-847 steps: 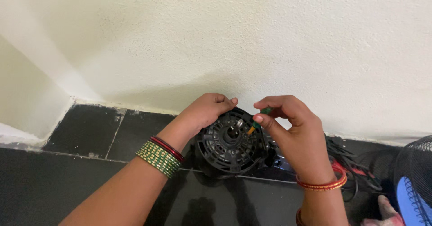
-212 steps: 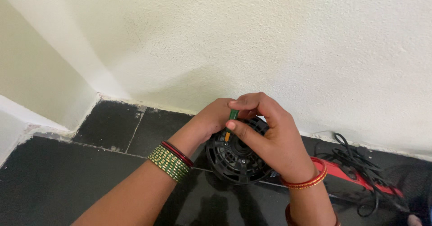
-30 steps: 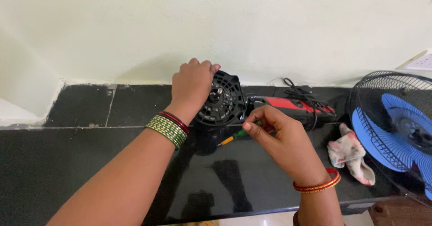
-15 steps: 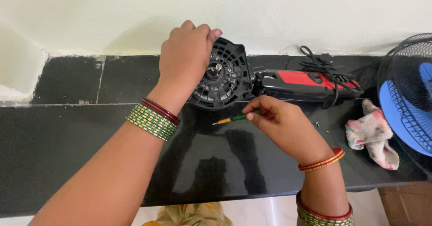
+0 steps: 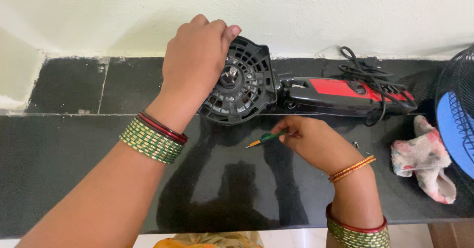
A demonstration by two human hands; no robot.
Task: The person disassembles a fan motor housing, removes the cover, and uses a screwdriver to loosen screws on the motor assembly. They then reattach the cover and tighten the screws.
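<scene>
A round black fan motor housing (image 5: 242,82) with vent slots and a metal shaft stands tilted on the black stone counter (image 5: 64,154). My left hand (image 5: 195,63) grips its upper left rim. My right hand (image 5: 311,139) rests low on the counter just in front of the housing and pinches a small green and yellow screwdriver (image 5: 261,139), tip pointing left. The screwdriver is apart from the housing.
A red and black fan stand section (image 5: 345,92) with a coiled black cord (image 5: 368,70) lies behind my right hand. A pink and white cloth (image 5: 424,161) and a blue-bladed fan in a wire guard (image 5: 456,119) sit at right. Small screws (image 5: 355,143) lie near my wrist.
My right hand has drawn the screwdriver away from the housing and down to the counter. My left hand stays on the housing's rim. The camera has tilted further down.
</scene>
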